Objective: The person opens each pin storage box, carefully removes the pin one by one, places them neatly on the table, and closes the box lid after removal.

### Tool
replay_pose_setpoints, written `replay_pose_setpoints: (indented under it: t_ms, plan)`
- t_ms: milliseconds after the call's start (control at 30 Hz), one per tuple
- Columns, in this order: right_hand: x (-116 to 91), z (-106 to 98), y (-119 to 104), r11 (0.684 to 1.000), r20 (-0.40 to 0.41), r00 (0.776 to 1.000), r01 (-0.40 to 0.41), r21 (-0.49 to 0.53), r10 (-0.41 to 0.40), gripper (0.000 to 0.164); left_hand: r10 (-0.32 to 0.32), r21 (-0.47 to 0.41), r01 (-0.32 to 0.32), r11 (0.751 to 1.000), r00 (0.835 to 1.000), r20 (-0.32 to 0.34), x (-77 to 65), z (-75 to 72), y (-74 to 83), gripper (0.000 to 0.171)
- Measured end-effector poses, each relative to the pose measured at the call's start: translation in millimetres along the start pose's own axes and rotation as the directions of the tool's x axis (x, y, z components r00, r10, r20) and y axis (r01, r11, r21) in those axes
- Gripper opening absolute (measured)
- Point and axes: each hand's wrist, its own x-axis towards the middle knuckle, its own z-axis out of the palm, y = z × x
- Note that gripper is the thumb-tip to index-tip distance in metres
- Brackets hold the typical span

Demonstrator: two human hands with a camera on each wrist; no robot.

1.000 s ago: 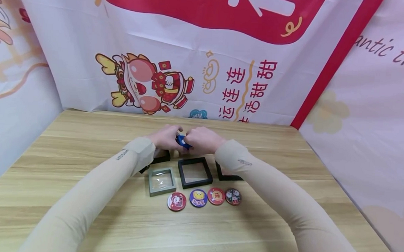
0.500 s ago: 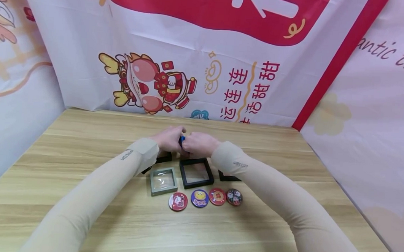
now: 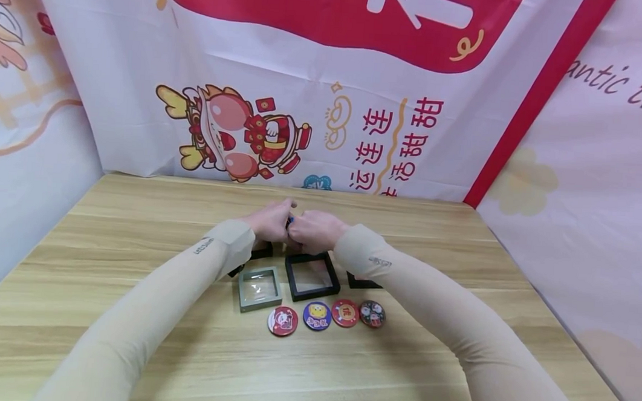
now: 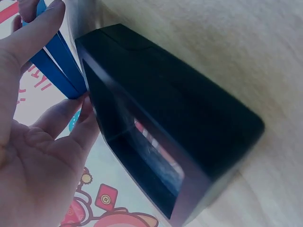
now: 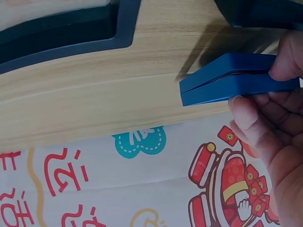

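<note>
A small blue hinged frame is held between both hands near the far part of the table. My left hand grips its left side, and my right hand curls over its right side, hiding most of it in the head view. In the right wrist view the blue frame is seen edge-on, its two halves slightly apart like a narrow wedge. A thumb and fingers pinch it there. In the left wrist view the blue frame appears beside a black frame standing close to the hand.
On the wooden table sit a grey-green frame, a middle black frame and another black frame partly under the right sleeve. In front lie a red-white badge, purple badge, red badge and dark badge.
The hands have drawn closer together around the blue frame. It has turned, so less of its blue surface shows in the head view. The frames and badges on the table stay put.
</note>
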Motion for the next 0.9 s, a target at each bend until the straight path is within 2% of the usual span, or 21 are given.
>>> replay_pose_setpoints:
  t_ms: [133, 400, 667, 900]
  plan:
    - [1.8, -0.2, -1.4, 1.0, -0.008, 1.0, 0.003, -0.016, -0.003, 0.004, -0.014, -0.034, 0.015, 0.999, 1.0, 0.011, 1.2, 0.6, 0.3, 0.109]
    - [5.6, -2.7, -3.6, 0.999, 0.046, 0.999, -0.004, -0.036, 0.006, 0.005, -0.031, -0.081, 0.035, 0.996, 0.999, 0.041, -0.2, -1.6, 1.2, 0.092]
    - [4.0, -6.9, -6.5, 0.992, 0.031, 0.998, -0.046, -0.121, 0.05, 0.006, -0.033, -0.109, 0.04, 0.993, 0.997, 0.066, 0.3, -3.7, 1.3, 0.094]
    - [3.0, -9.5, -8.2, 0.998, 0.05, 0.999, -0.009, -0.063, 0.012, 0.01, -0.036, -0.109, 0.044, 0.993, 0.996, 0.076, -2.6, -6.3, 3.6, 0.099]
